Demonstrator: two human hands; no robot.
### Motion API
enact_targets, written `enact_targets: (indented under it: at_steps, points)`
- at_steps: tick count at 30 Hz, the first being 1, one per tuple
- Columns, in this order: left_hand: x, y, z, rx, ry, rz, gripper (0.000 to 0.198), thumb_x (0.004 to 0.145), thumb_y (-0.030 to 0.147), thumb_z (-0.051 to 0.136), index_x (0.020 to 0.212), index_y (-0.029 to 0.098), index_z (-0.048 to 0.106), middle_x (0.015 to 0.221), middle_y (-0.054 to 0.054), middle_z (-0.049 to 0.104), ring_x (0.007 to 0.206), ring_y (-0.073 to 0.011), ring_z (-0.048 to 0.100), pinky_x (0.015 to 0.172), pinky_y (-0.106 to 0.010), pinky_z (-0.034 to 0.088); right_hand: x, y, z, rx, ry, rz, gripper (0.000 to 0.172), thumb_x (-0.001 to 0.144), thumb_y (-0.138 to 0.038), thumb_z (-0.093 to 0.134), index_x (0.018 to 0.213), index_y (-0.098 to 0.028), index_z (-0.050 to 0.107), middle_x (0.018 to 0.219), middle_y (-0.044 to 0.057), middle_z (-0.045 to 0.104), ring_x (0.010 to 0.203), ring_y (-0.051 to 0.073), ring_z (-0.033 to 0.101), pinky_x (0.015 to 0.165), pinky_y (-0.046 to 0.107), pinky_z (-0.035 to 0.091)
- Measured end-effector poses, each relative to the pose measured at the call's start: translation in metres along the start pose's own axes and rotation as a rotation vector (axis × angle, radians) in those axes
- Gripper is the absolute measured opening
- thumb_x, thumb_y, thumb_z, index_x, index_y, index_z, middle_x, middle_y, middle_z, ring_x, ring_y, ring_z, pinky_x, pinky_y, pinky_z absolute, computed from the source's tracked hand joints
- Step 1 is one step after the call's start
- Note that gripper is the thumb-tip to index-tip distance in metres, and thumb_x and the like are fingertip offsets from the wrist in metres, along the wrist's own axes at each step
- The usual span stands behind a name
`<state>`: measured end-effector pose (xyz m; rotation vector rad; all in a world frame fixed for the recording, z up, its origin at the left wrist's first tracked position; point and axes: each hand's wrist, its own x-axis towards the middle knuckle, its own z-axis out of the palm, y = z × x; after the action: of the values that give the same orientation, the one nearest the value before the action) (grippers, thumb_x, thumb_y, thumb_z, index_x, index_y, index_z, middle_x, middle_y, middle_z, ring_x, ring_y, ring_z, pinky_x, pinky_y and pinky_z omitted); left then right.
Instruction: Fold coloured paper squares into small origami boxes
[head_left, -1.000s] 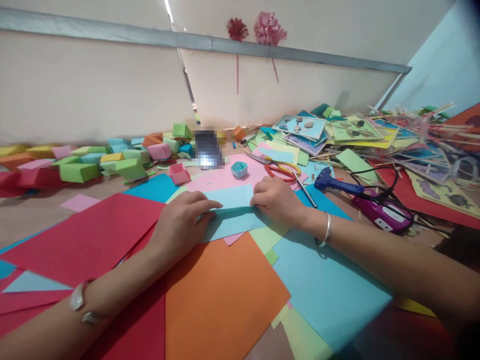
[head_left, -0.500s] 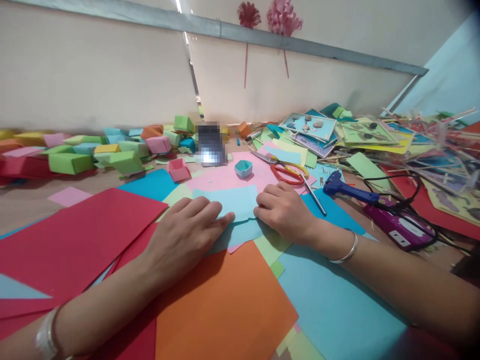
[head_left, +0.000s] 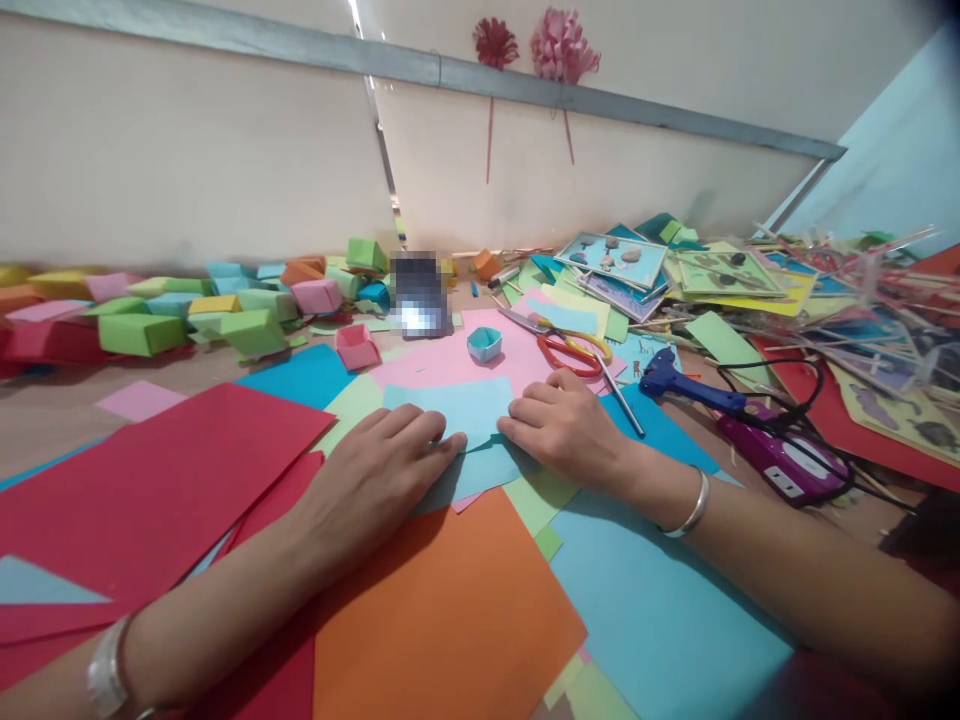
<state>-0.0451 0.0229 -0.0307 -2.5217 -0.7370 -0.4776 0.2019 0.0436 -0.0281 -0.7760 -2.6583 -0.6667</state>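
A light blue sheet of paper (head_left: 450,400) lies in front of me, its near edge lifted between my hands. My left hand (head_left: 394,455) has its fingers curled over the left part of that edge, thumb pointing toward the middle. At the right end, my right hand (head_left: 559,425) pinches the edge with bent fingers. More light blue paper shows under the raised edge. Just beyond stands a small folded teal paper box (head_left: 484,345) on pink paper (head_left: 420,360). Orange paper (head_left: 450,610) lies nearest to me.
Red-and-yellow-handled scissors (head_left: 574,350), a blue glue gun (head_left: 690,385) and a purple power strip (head_left: 787,455) with black cable lie to the right. Folded paper boxes (head_left: 142,333) line the back left. Red sheets (head_left: 150,480) lie left; a pink paper box (head_left: 357,346) stands farther back.
The right hand has shifted slightly left along the paper's edge. The left hand stays nearly in place, and the view has moved a little.
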Motion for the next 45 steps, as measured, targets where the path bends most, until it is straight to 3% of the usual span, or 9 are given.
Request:
enact_targets:
  at_steps: [6, 9, 22, 35, 45]
  points:
    - [-0.001, -0.003, 0.006, -0.208, 0.050, -0.128, 0.032, 0.092, 0.003, 0.040, 0.101, 0.017, 0.068, 0.079, -0.005, 0.065, 0.068, -0.0178, 0.057, 0.061, -0.029, 0.044, -0.001, 0.002, 0.011, 0.053, 0.017, 0.060, 0.027, 0.095, -0.005, 0.048, 0.075, -0.015, 0.063, 0.073, 0.003, 0.063, 0.072, 0.015, 0.046, 0.066, 0.033, 0.022]
    - [0.000, -0.005, 0.005, -0.214, 0.071, -0.118, 0.033, 0.093, 0.002, 0.038, 0.099, 0.017, 0.068, 0.078, -0.005, 0.065, 0.067, -0.0170, 0.057, 0.060, -0.028, 0.044, -0.001, 0.002, 0.012, 0.078, 0.056, 0.059, 0.026, 0.095, -0.007, 0.050, 0.075, -0.016, 0.063, 0.074, 0.003, 0.062, 0.075, 0.015, 0.047, 0.067, 0.033, 0.023]
    - [0.001, -0.002, -0.002, -0.301, -0.106, -0.167, 0.028, 0.079, 0.009, 0.051, 0.103, 0.017, 0.065, 0.082, -0.007, 0.063, 0.072, -0.0220, 0.055, 0.062, -0.034, 0.045, 0.000, 0.000, 0.002, 0.105, -0.010, 0.054, 0.027, 0.094, -0.004, 0.048, 0.077, -0.016, 0.065, 0.076, 0.004, 0.060, 0.076, 0.017, 0.045, 0.070, 0.034, 0.025]
    - [0.006, 0.001, -0.005, -0.122, -0.211, -0.105, 0.025, 0.070, 0.005, 0.054, 0.090, 0.018, 0.063, 0.078, -0.005, 0.062, 0.068, -0.0224, 0.054, 0.060, -0.035, 0.036, 0.004, -0.002, -0.008, 0.072, -0.056, 0.041, 0.026, 0.095, -0.007, 0.050, 0.074, -0.016, 0.063, 0.073, 0.004, 0.057, 0.076, 0.019, 0.043, 0.067, 0.035, 0.024]
    - [0.014, 0.008, -0.009, -0.062, -0.283, -0.108, 0.026, 0.071, 0.005, 0.058, 0.091, 0.019, 0.063, 0.070, -0.001, 0.058, 0.065, -0.0212, 0.050, 0.059, -0.037, 0.027, 0.003, -0.020, -0.020, -0.017, -0.209, 0.063, 0.020, 0.092, -0.003, 0.049, 0.081, -0.013, 0.062, 0.075, 0.008, 0.059, 0.073, 0.021, 0.042, 0.062, 0.035, 0.020]
